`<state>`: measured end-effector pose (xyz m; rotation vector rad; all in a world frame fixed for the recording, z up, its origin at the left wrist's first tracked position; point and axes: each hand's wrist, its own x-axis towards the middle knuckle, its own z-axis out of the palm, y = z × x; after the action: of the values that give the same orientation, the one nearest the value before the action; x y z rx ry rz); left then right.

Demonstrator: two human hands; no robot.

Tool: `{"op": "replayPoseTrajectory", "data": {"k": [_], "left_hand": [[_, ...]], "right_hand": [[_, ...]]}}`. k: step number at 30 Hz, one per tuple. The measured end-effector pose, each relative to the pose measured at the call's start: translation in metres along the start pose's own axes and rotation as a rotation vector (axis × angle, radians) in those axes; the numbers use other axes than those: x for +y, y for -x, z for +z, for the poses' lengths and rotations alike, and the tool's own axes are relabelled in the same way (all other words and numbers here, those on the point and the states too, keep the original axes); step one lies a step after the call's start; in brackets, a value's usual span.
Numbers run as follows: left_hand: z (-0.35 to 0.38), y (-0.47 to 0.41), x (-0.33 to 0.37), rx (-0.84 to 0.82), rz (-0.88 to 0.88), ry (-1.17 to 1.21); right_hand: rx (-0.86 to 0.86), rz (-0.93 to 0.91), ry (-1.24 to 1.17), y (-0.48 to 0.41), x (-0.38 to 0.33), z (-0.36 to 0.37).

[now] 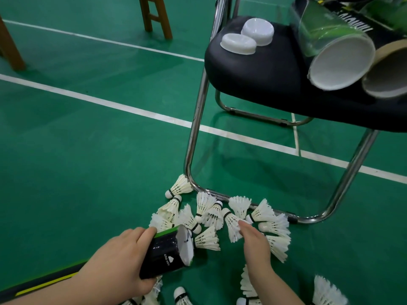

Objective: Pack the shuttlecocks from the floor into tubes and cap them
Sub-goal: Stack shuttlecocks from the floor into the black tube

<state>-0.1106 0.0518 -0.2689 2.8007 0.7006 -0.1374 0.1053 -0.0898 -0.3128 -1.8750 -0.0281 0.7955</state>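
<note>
My left hand (119, 258) grips a black and green shuttlecock tube (165, 252), held low over the floor with its open white mouth pointing right. My right hand (255, 241) reaches into a pile of white feather shuttlecocks (211, 214) on the green floor, and its fingers pinch the feathers of one shuttlecock (231, 225). More shuttlecocks (328, 293) lie near the bottom edge. Two white caps (239, 44) rest on the black chair seat. Two more tubes (330, 45) lie on that seat with their open ends toward me.
A chair with a black seat (253, 80) and chrome legs (196, 133) stands over the pile, its floor bar running through the shuttlecocks. Wooden stool legs (156, 16) stand at the back. White court lines cross the green floor (88, 150).
</note>
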Motion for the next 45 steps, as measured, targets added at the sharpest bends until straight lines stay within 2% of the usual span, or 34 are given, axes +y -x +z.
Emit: {"op": "replayPoseTrajectory", "data": {"k": [3,5,12,16,20,23,25,29,31,37,40,42,45], "left_hand": [[0.003,0.001,0.002,-0.013,0.009,-0.014],[0.002,0.002,0.005,-0.006,0.005,-0.025],[-0.004,0.002,0.016,-0.004,-0.022,0.032],[-0.003,0.004,0.021,-0.002,-0.106,0.081],[-0.002,0.004,0.022,0.079,-0.098,0.069],[0.0,0.005,0.016,0.001,-0.065,0.078],[-0.004,0.004,0.017,0.046,-0.03,0.066],[-0.002,0.006,0.023,0.085,-0.057,0.097],[-0.004,0.005,0.023,0.01,-0.08,0.051],[-0.006,0.002,0.018,-0.039,-0.097,0.04],[-0.003,0.003,0.016,0.033,-0.11,0.043],[0.0,0.006,0.012,0.093,-0.043,0.033],[-0.003,0.007,0.012,0.01,-0.012,0.06]], "right_hand": [[0.148,-0.092,-0.005,0.019,-0.009,-0.009],[0.18,-0.167,-0.019,0.031,-0.015,-0.013],[0.05,-0.304,-0.142,0.067,-0.03,-0.012],[-0.028,-0.344,-0.183,0.08,-0.031,-0.01],[-0.027,-0.39,-0.164,0.078,-0.025,-0.009],[-0.035,-0.408,-0.133,0.076,-0.022,-0.009],[-0.05,-0.39,-0.142,0.076,-0.02,-0.009],[-0.265,-0.314,-0.127,0.083,-0.024,-0.001],[-0.364,-0.297,-0.096,0.087,-0.028,0.003],[-0.536,-0.31,0.104,0.092,-0.033,0.014],[-0.55,-0.335,0.225,0.093,-0.032,0.018],[-0.627,-0.36,0.293,0.097,-0.033,0.019],[-0.759,-0.362,0.32,0.101,-0.037,0.018]]}}
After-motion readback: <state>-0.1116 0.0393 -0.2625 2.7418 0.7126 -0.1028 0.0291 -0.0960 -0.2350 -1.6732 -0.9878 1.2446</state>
